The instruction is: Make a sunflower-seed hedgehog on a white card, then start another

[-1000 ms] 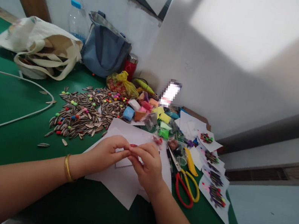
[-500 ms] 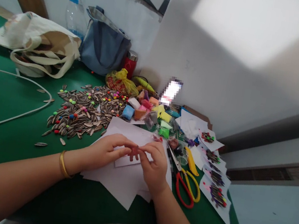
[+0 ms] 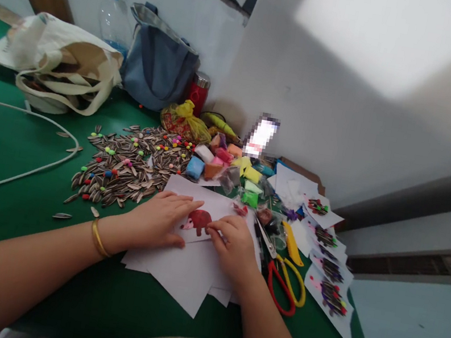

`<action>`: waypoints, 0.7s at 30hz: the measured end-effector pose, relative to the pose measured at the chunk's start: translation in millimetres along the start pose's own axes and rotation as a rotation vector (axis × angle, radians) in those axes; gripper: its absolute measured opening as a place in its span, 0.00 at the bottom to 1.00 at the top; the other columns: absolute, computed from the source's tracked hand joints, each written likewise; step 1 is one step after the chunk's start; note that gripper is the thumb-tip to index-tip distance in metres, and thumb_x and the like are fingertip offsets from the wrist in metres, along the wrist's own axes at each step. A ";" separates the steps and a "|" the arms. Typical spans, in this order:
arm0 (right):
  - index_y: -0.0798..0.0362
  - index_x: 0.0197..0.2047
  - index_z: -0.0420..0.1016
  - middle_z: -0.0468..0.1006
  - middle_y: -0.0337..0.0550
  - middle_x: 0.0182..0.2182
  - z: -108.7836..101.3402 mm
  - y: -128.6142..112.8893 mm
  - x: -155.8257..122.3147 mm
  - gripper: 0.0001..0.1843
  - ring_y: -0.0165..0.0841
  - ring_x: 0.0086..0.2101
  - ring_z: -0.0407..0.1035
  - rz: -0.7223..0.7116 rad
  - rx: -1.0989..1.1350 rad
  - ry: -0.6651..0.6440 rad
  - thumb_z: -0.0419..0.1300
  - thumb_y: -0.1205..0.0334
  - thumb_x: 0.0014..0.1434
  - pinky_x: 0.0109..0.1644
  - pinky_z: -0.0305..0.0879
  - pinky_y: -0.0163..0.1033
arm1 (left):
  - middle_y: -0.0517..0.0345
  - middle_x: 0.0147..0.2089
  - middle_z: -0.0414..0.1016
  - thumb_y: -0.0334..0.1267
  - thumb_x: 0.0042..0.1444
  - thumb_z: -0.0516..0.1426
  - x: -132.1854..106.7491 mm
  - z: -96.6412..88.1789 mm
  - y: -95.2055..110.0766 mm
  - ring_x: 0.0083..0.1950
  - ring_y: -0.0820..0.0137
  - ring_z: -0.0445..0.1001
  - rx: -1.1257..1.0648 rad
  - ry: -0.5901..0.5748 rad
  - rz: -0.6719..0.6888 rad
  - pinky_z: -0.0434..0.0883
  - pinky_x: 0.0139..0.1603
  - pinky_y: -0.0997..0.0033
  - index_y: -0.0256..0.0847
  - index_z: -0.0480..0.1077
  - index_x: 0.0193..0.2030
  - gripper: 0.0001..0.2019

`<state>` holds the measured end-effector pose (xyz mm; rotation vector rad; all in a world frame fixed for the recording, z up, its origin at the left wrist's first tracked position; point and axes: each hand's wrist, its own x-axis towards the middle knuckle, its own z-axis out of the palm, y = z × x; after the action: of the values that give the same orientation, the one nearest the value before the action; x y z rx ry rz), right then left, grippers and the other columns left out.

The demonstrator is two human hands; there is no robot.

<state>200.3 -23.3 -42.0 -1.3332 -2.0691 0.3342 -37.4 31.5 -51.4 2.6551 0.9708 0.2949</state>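
A reddish-brown clay animal figure [image 3: 200,221] with a pink face and short legs lies flat on white paper [image 3: 181,277]. My left hand [image 3: 163,217] rests palm down on the paper at the figure's left, fingers stretched out and thumb apart. At the figure's right edge, the thumb and fingertips of my right hand [image 3: 234,245] are pinched together, touching or almost touching the clay. Whatever small bit may be between them is hidden.
Sunflower seeds [image 3: 121,169] with coloured clay dots are heaped at left. Clay packets [image 3: 212,169] lie behind the paper. Scissors [image 3: 282,282] and a yellow cutter [image 3: 293,244] sit right, beside cards with seed-covered figures [image 3: 331,296]. Bags [image 3: 156,65] stand at the back.
My hands have moved apart from their shared pinch over the paper. The left hand has opened and flattened, uncovering the clay figure; the right fingertips have come down to its right edge.
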 end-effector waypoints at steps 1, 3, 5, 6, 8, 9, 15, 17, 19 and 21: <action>0.50 0.38 0.81 0.78 0.43 0.35 -1.1 0.8 -0.1 0.05 0.37 0.39 0.69 0.004 -0.013 -0.004 0.62 0.66 0.62 0.46 0.64 0.44 | 0.49 0.70 0.63 0.52 0.53 0.63 0.3 -0.1 -1.0 0.71 0.58 0.59 0.001 -0.005 -0.005 0.52 0.68 0.57 0.46 0.50 0.72 0.44; 0.50 0.38 0.80 0.78 0.43 0.34 -2.4 0.8 -0.6 0.05 0.37 0.39 0.69 0.005 -0.016 -0.028 0.63 0.67 0.62 0.46 0.64 0.44 | 0.49 0.70 0.63 0.52 0.53 0.63 0.7 0.5 -3.1 0.71 0.57 0.59 0.004 -0.012 -0.013 0.53 0.68 0.57 0.45 0.50 0.72 0.44; 0.50 0.38 0.80 0.78 0.43 0.35 -0.3 -2.8 -1.7 0.04 0.36 0.39 0.69 -0.022 -0.006 -0.070 0.63 0.67 0.61 0.45 0.63 0.43 | 0.48 0.70 0.63 0.52 0.53 0.63 1.2 1.7 -5.3 0.71 0.57 0.59 0.006 -0.013 -0.011 0.53 0.68 0.57 0.44 0.50 0.73 0.44; 0.50 0.38 0.80 0.78 0.43 0.35 2.5 -5.8 -2.6 0.04 0.36 0.39 0.69 -0.046 -0.008 -0.098 0.64 0.67 0.61 0.46 0.63 0.43 | 0.48 0.70 0.62 0.52 0.54 0.62 1.4 2.5 -6.4 0.71 0.57 0.59 0.005 -0.012 -0.007 0.52 0.68 0.57 0.43 0.50 0.73 0.44; 0.50 0.38 0.80 0.78 0.42 0.36 10.4 -12.8 -4.5 0.03 0.36 0.39 0.69 -0.113 -0.043 -0.152 0.64 0.65 0.60 0.46 0.62 0.42 | 0.48 0.71 0.62 0.52 0.55 0.61 2.0 3.7 -8.3 0.72 0.58 0.57 -0.001 -0.006 0.002 0.52 0.69 0.57 0.43 0.49 0.73 0.43; 0.50 0.37 0.80 0.78 0.42 0.35 14.9 -16.1 -5.6 0.03 0.36 0.39 0.68 -0.145 -0.081 -0.171 0.64 0.64 0.61 0.46 0.61 0.43 | 0.48 0.71 0.62 0.51 0.55 0.61 2.3 3.9 -9.0 0.72 0.58 0.57 -0.004 -0.003 0.005 0.51 0.69 0.57 0.43 0.50 0.73 0.42; 0.46 0.39 0.81 0.79 0.40 0.32 27.2 -23.7 -15.7 0.05 0.35 0.37 0.66 -0.262 -0.327 -0.181 0.63 0.60 0.64 0.42 0.56 0.43 | 0.46 0.71 0.61 0.49 0.57 0.59 3.1 -0.1 -7.1 0.72 0.58 0.57 -0.009 -0.018 -0.005 0.52 0.69 0.57 0.40 0.51 0.72 0.39; 0.46 0.43 0.80 0.78 0.40 0.33 24.1 -23.3 -22.1 0.05 0.36 0.38 0.66 -0.279 -0.368 -0.202 0.62 0.61 0.65 0.42 0.57 0.43 | 0.45 0.71 0.62 0.49 0.57 0.59 2.9 -0.7 -6.4 0.72 0.58 0.57 -0.008 -0.016 -0.005 0.52 0.69 0.57 0.40 0.51 0.72 0.39; 0.47 0.47 0.78 0.78 0.42 0.35 18.5 -22.5 -29.6 0.08 0.36 0.39 0.66 -0.279 -0.375 -0.226 0.61 0.64 0.65 0.44 0.59 0.44 | 0.45 0.71 0.62 0.50 0.57 0.59 2.6 0.5 -7.0 0.72 0.57 0.57 -0.005 -0.012 -0.006 0.52 0.69 0.57 0.41 0.51 0.72 0.39; 0.49 0.50 0.77 0.78 0.44 0.38 11.5 -21.2 -37.1 0.12 0.37 0.40 0.65 -0.262 -0.352 -0.253 0.61 0.66 0.63 0.45 0.61 0.44 | 0.44 0.70 0.62 0.51 0.56 0.59 2.6 2.7 -8.5 0.72 0.56 0.58 -0.001 -0.007 -0.003 0.52 0.69 0.56 0.41 0.51 0.72 0.40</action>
<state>187.9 -64.2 -53.7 -1.2409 -2.5733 0.0218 -39.7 38.8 -56.7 2.6513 0.9724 0.2857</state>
